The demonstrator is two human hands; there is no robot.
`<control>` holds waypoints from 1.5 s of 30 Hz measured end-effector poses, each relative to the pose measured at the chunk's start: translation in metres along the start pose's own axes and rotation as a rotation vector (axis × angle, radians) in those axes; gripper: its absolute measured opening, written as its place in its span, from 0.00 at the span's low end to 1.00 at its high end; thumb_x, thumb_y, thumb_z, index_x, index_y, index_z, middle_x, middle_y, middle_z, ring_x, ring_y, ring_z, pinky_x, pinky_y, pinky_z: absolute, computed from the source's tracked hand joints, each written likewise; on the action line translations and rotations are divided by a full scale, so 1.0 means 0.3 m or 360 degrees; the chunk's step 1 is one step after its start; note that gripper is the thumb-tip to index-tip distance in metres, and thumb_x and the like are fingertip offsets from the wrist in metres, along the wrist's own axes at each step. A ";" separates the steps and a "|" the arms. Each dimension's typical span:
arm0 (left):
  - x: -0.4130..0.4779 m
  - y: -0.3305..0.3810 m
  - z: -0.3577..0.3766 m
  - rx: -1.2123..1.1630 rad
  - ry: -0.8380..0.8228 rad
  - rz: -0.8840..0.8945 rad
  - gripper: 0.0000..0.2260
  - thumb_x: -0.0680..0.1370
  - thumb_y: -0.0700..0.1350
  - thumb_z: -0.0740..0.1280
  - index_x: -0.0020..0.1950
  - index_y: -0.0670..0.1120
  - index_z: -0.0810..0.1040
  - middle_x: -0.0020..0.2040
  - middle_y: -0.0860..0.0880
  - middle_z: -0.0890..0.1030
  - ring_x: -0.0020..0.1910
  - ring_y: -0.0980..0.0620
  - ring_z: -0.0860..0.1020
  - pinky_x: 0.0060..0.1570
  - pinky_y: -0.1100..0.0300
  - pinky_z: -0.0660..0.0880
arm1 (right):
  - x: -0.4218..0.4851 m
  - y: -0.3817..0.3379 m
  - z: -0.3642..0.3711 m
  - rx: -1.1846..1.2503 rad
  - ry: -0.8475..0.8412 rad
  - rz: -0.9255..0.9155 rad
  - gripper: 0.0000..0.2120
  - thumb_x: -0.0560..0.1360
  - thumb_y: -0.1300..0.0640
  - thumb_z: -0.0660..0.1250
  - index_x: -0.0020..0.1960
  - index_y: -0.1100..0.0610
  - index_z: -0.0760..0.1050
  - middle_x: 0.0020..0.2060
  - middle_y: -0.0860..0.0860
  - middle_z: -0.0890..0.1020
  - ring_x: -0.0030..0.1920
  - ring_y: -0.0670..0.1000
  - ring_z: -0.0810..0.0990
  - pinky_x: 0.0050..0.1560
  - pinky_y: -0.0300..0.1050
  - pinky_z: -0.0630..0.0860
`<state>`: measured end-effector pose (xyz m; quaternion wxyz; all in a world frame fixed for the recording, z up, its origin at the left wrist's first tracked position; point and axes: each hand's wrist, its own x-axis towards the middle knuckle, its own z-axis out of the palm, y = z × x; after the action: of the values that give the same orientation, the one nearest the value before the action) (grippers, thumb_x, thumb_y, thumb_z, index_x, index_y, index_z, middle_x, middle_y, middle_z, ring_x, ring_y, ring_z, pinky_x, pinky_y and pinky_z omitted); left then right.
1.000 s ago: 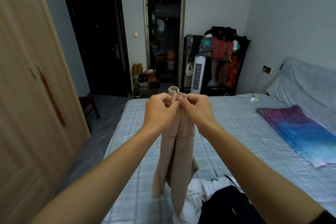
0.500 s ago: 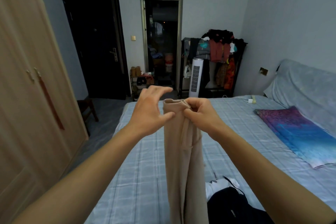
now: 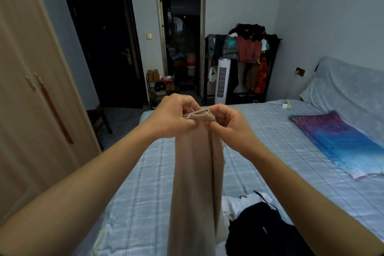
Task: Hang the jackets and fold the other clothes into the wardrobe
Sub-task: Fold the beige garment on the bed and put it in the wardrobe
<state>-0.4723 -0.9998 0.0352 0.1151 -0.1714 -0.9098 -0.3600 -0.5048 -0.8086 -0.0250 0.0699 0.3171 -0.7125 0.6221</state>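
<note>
A beige garment hangs lengthwise in front of me, above the bed. My left hand and my right hand both pinch its top edge, close together. A black garment and a white one lie on the bed near its front edge, right of the beige one. The wooden wardrobe stands at the left with its doors closed.
A purple-and-blue cloth lies on the right side of the bed. At the far wall stand a loaded clothes rack, a white tower fan and a shoe shelf. A small wooden stool sits beside the wardrobe.
My left hand, which had opened half a second ago, has closed on the top edge again. The beige garment now hangs longer and straighter than a second ago.
</note>
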 end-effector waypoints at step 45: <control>0.053 0.023 -0.202 -0.0082 0.0447 0.0031 0.04 0.73 0.42 0.75 0.47 0.50 0.85 0.43 0.52 0.85 0.46 0.57 0.83 0.47 0.56 0.81 | -0.198 0.451 0.043 -0.0576 0.0774 0.0078 0.18 0.69 0.66 0.74 0.44 0.48 0.70 0.44 0.43 0.78 0.45 0.47 0.79 0.43 0.36 0.75</control>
<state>-0.4791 -1.0334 0.0879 0.2405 -0.1311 -0.8734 -0.4027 -0.5272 -0.7955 -0.1711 0.2789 0.1240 -0.7814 0.5442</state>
